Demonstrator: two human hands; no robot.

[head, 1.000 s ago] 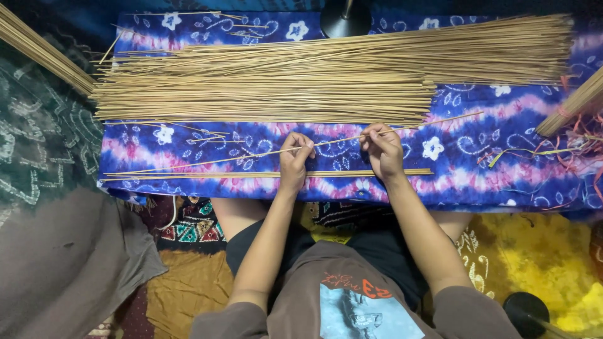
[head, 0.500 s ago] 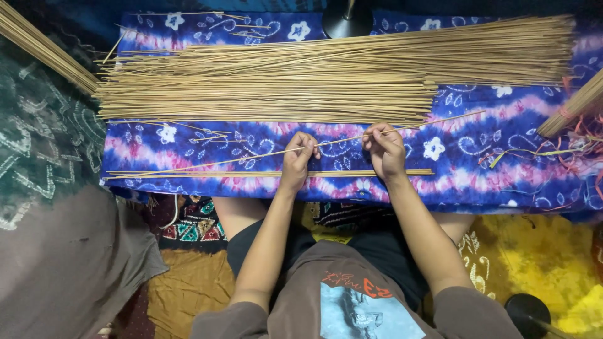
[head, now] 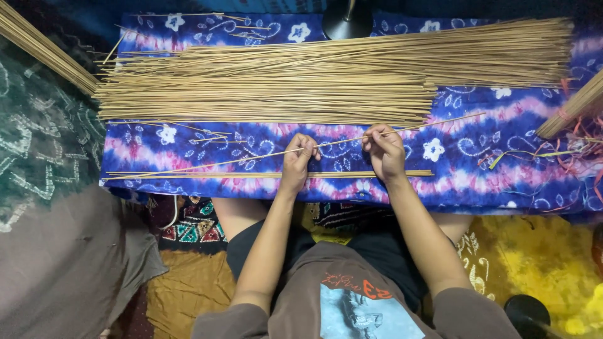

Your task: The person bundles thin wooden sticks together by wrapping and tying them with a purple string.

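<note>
One long thin bamboo stick point(head: 251, 157) runs slantwise over the blue and purple patterned cloth point(head: 483, 188). My left hand point(head: 297, 162) pinches it near its middle, and my right hand point(head: 384, 150) pinches it a little further right. Just below both hands lies a small bundle of sticks point(head: 220, 175), flat on the cloth. Beyond the hands a large pile of sticks point(head: 326, 78) spreads across the cloth's far half.
A second bundle of sticks point(head: 44, 53) pokes in at the upper left, another bundle point(head: 575, 107) at the right edge with red and green strings point(head: 565, 157) beside it. A dark round stand point(head: 347, 22) sits at the top. Grey fabric point(head: 63, 263) lies at left.
The single stick has tilted, its right end rising toward the big pile. Both hands stay in about the same place.
</note>
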